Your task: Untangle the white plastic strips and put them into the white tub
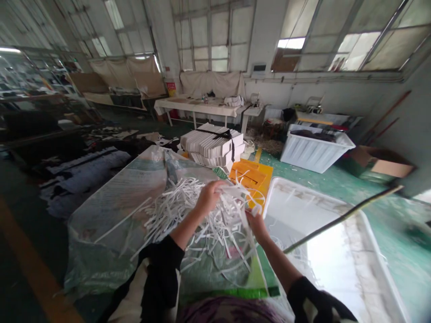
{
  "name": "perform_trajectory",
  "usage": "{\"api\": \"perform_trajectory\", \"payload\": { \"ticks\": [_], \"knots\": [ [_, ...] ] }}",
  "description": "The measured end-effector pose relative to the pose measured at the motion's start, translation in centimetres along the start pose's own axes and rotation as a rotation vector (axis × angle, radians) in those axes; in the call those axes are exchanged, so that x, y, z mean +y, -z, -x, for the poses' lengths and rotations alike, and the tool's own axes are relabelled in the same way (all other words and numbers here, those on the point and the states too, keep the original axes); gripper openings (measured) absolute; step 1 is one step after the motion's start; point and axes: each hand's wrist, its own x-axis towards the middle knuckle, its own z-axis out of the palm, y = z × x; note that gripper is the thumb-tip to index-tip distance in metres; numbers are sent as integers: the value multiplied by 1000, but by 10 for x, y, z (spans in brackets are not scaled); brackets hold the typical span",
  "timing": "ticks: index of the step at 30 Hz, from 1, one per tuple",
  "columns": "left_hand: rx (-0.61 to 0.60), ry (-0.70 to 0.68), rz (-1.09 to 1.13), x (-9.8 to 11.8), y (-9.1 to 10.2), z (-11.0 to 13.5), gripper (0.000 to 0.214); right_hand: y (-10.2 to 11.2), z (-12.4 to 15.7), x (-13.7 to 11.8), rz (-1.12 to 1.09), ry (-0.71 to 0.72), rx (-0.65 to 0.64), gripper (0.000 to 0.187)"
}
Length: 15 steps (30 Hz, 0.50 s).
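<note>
A tangled heap of thin white strips (175,211) lies on a clear and green plastic sheet (111,215) in front of me. Above the heap's right side, my left hand (209,197) is closed on some of the white strips. My right hand (256,224) is closed on the ends of the same loose bunch, close to the white tub's edge. Several strips hang down from between my hands and some curl upward. The fingertips of both hands are partly hidden by the strips.
To my right stands a white tub (362,224) with a long stick (343,216) across it. Beyond the heap are a yellow crate (266,172) and a strapped stack of white pieces (208,142). Farther off are a white bin (310,152), a cardboard box (390,163) and a long table (202,106).
</note>
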Motion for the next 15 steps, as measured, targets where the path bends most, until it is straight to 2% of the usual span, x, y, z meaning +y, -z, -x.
{"api": "perform_trajectory", "payload": {
  "ticks": [2,3,5,8,11,15],
  "knots": [
    [159,84,49,2,27,-12,40,11,4,33,-18,-177,-14,27],
    [180,118,60,3,34,-15,36,14,7,43,-59,-226,-33,29],
    [99,161,42,4,34,-12,25,17,12,47,-171,-238,-92,34],
    [-110,229,28,2,10,4,24,15,13,24,-295,-154,-209,41],
    [-263,313,98,-7,-15,18,24,16,11,-7,-150,-61,-226,41],
    [-300,391,231,-18,-26,24,22,20,11,-32,-10,56,-258,38]
  ]
}}
